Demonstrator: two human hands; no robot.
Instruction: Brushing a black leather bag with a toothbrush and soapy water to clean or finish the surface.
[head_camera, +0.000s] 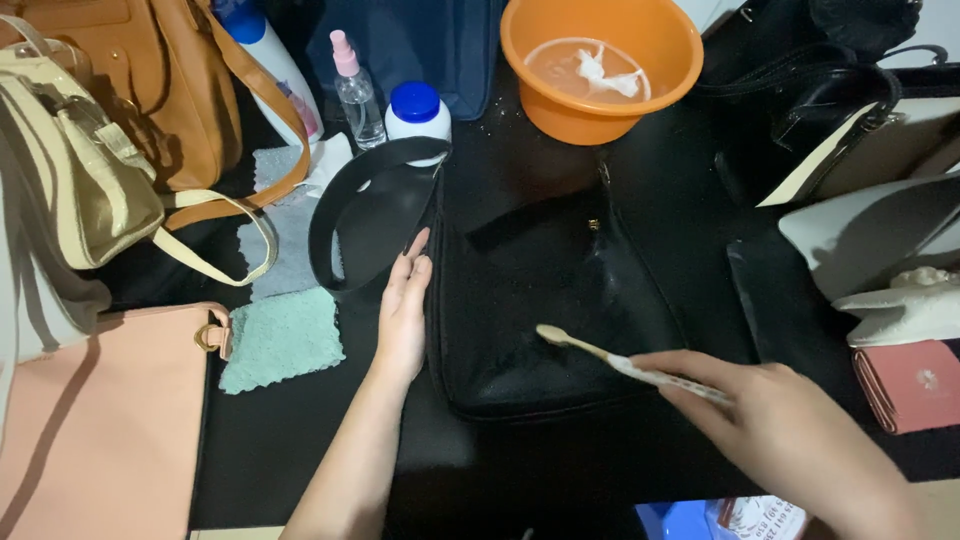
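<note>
A black handbag (540, 300) lies flat on the dark table, its wide strap (345, 200) looped up to the left. My left hand (404, 310) rests flat against the bag's left edge, fingers together and pointing away from me. My right hand (790, 430) holds a pale toothbrush (620, 362) by its handle. The brush head touches the bag's front, near its lower middle.
An orange basin (600, 62) with water and a white cloth stands behind the bag. A small spray bottle (355, 90), a blue-capped jar (417, 112) and a white bottle (275, 70) stand at the back left. Green cloth (283, 338), tan, cream and pink bags lie left; more bags right.
</note>
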